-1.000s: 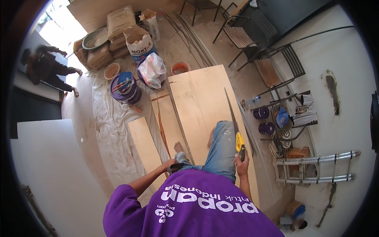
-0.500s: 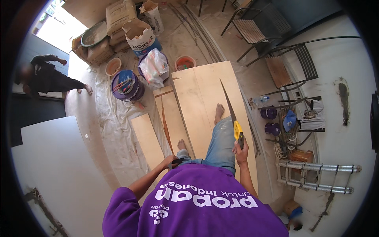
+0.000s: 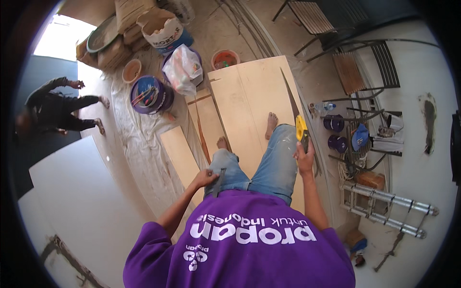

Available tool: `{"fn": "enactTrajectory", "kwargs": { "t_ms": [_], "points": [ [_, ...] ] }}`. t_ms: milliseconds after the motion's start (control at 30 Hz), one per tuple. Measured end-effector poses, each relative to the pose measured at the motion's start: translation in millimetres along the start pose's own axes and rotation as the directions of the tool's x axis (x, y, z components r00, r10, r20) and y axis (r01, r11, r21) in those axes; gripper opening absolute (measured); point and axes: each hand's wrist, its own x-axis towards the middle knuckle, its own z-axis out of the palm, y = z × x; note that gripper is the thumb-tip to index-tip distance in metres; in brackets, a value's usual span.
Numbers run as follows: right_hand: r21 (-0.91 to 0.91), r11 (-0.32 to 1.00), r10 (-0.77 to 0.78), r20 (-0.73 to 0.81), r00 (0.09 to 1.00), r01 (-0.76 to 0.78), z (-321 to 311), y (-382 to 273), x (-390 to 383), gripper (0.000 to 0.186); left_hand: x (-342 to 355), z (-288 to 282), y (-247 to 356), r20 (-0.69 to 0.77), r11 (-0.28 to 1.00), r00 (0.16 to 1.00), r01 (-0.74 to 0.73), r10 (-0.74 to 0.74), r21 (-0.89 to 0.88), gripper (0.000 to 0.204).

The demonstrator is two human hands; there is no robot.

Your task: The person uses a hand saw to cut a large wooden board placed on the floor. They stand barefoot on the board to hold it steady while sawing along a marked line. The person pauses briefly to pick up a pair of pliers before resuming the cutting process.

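In my right hand (image 3: pixel 304 156) is a hand saw (image 3: pixel 301 128) with a yellow and black handle. Its long, tapering dark blade points away from me over the right edge of a wide, pale wooden board (image 3: pixel 245 101). My left hand (image 3: pixel 205 177) is closed at my left thigh, fingertips against a black belt strap (image 3: pixel 219 182) that hangs loose from my waist. One of my bare feet rests on the wide board. The other is by a narrower board (image 3: pixel 207 120) with a brown streak, partly hidden by my leg.
Left lie another narrow board (image 3: pixel 178 149) and plastic sheeting (image 3: pixel 134 144). Beyond are a purple bucket of tools (image 3: pixel 151 96), a plastic bag (image 3: pixel 182 72), an orange bucket (image 3: pixel 224 60) and sacks (image 3: pixel 163 31). Chairs (image 3: pixel 348 72) and a ladder (image 3: pixel 389 204) stand right; a person (image 3: pixel 60 108) is far left.
My right hand has carried the saw slightly right and away from me. The left hand has moved forward from my waist to the thigh. The person at left has shifted their legs.
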Motion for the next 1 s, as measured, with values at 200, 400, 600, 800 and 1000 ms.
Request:
{"fn": "enactTrajectory", "kwargs": {
  "t_ms": [200, 400, 600, 800, 1000],
  "points": [
    [-0.075, 0.994, 0.086, 0.031, 0.996, -0.084, 34, 20, -30, 0.031, 24, -4, 67, 0.099, 0.927, 0.977, -0.143, 0.188, -0.346, 0.035],
    [-0.17, 0.97, 0.2, 0.141, 0.97, -0.175, 45, 29, -46, 0.032, 77, 15, 58, -0.07, 0.884, 0.997, -0.01, -0.025, -0.467, 0.03],
    [-0.185, 0.973, 0.171, 0.171, 0.97, -0.139, 43, 56, -28, 0.038, 127, 0, 2, -0.014, 0.989, 0.989, 0.146, -0.146, -0.017, 0.039],
    [0.048, 0.965, 0.252, 0.099, 0.963, -0.258, 45, 69, 7, 0.055, 212, -97, 30, -0.121, 0.919, 0.984, 0.165, -0.129, 0.359, 0.039],
    [-0.09, 0.967, 0.244, 0.066, 0.968, -0.238, 11, 47, 55, 0.067, 223, -211, 152, -0.301, 0.953, 0.929, -0.135, 0.217, 0.271, 0.032]
  ]
}}
